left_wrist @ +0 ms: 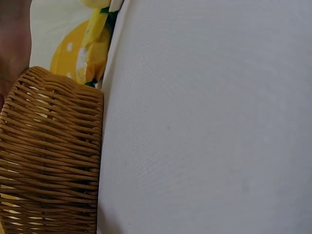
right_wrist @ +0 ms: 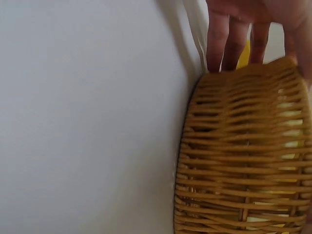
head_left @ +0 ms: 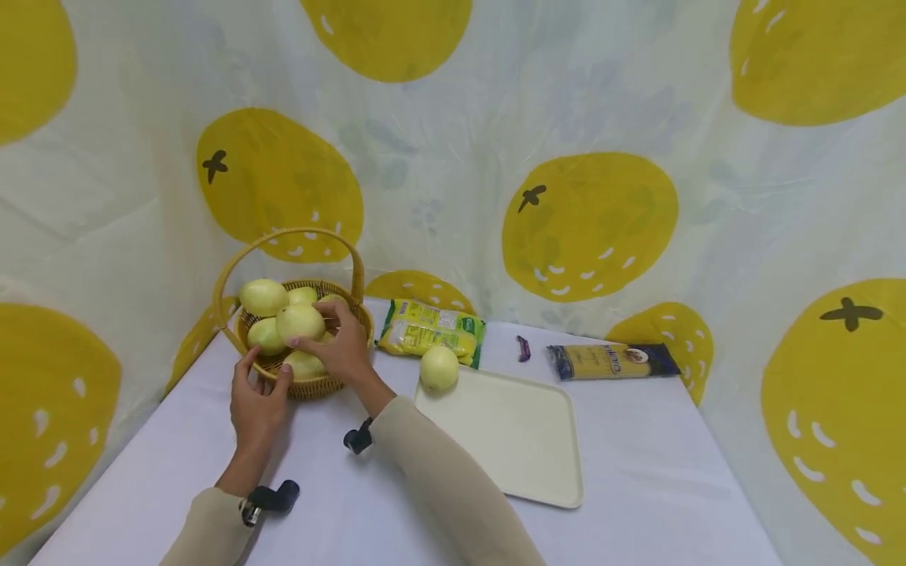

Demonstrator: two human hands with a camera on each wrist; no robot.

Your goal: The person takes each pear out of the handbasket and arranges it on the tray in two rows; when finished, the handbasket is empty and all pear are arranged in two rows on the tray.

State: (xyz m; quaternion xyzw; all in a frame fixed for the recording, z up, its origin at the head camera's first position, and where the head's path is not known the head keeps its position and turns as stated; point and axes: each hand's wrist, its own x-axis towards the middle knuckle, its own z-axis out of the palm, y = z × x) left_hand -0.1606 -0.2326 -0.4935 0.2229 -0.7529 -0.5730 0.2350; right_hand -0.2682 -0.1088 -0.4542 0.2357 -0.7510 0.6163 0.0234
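Note:
My right hand [head_left: 344, 343] holds a round, pale green fruit [head_left: 299, 324] between thumb and fingers, over the other fruits in the wicker basket [head_left: 311, 387]. My left hand [head_left: 258, 405] rests at the basket's front left side, its fingers close to the rim. In the right wrist view the left hand's fingers [right_wrist: 218, 46] look straight and spread along the wicker wall [right_wrist: 243, 146]; their tips are hidden behind it. Several similar fruits fill the basket, among them one at the left rim [head_left: 263, 298]. The left wrist view shows the basket's wall [left_wrist: 48, 156] close up.
A cream tray [head_left: 506, 440] lies right of the basket, with another pale green fruit [head_left: 439, 369] on its back left corner. Behind are a yellow-green food packet [head_left: 428, 326], a small purple wrapped item [head_left: 523, 348] and a blue-yellow packet [head_left: 609, 362]. The tall basket handle [head_left: 293, 232] arches overhead.

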